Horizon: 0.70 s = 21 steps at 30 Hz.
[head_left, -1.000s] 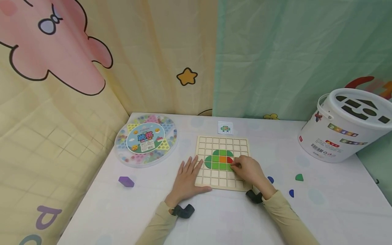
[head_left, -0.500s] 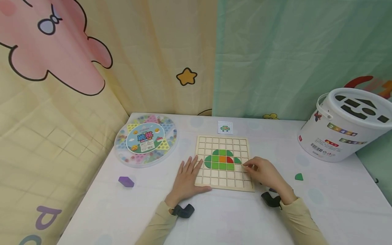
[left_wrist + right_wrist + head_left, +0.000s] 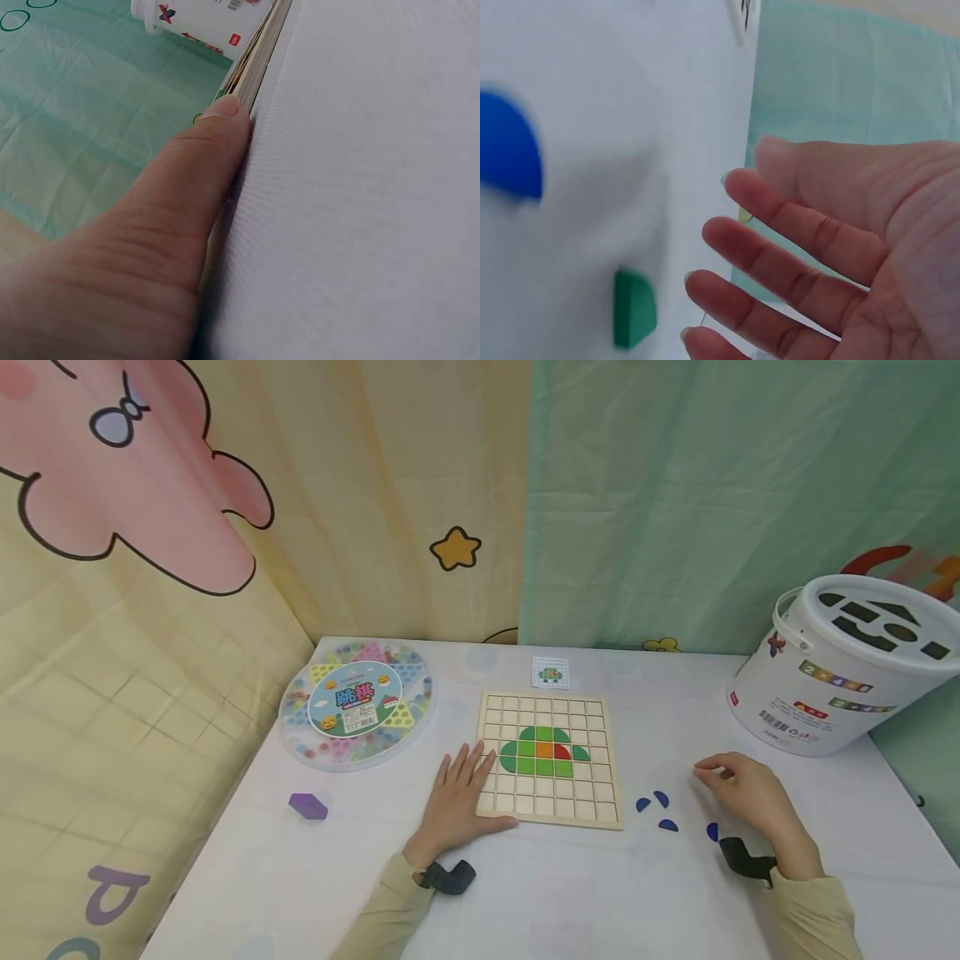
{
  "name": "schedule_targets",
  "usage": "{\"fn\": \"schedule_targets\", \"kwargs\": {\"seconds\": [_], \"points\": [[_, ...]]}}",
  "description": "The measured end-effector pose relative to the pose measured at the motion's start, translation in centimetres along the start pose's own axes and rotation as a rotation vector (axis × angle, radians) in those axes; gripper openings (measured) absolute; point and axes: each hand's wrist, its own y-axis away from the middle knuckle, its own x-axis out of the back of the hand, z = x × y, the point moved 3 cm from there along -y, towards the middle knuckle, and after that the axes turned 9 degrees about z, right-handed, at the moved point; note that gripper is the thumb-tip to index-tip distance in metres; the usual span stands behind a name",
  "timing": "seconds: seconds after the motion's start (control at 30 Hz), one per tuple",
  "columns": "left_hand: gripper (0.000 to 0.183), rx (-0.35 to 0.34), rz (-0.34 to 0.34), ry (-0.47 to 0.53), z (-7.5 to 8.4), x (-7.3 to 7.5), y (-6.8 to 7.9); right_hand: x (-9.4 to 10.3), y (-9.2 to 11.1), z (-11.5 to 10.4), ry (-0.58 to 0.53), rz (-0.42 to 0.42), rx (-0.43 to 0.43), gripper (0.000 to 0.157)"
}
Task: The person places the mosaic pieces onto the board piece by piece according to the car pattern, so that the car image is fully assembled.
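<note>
My left hand (image 3: 456, 802) rests with fingers spread on the left edge of a wooden grid board (image 3: 543, 818); its thumb lies along the front edge. Pieces set in the board include light green squares (image 3: 536, 766), an orange square (image 3: 545, 750), a red piece (image 3: 562, 752) and dark green curved ones, one of them (image 3: 581, 753) at the right end. My right hand (image 3: 750, 793) is above the table right of the board, holding nothing, fingers loosely bent. Near its fingers in the right wrist view lies a green piece (image 3: 635, 309), hidden by the hand in the head view.
Several blue half-round pieces (image 3: 668, 825) lie between the board and my right hand. A small pattern card (image 3: 551, 673) is behind the board. A round game box (image 3: 356, 702) and a purple block (image 3: 308, 807) lie left; a white bucket (image 3: 780, 693) stands back right.
The right hand has left the board and moved right across the table, over where the loose green piece lay. A dark green piece now sits right of the red one. The left hand stays put.
</note>
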Motion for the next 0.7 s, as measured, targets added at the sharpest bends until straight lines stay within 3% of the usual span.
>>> {"fn": "schedule_targets", "kwargs": {"seconds": [0.17, 0.43, 0.7], "points": [[0.103, -0.002, 0.005, 0.000, 0.0, 0.0, 0.0, 0.5, 0.8, 1.8, 0.035, -0.014, -0.058, 0.029], [0.103, -0.001, 0.004, 0.009, 0.0, -0.1, 0.0, 0.4, 1.7, 2.9, 0.065, 0.024, -0.032, 0.021], [0.103, 0.001, -0.003, -0.001, -0.1, -0.2, 0.0, 0.8, 2.1, 3.5, 0.078, -0.031, -0.047, 0.025]]}}
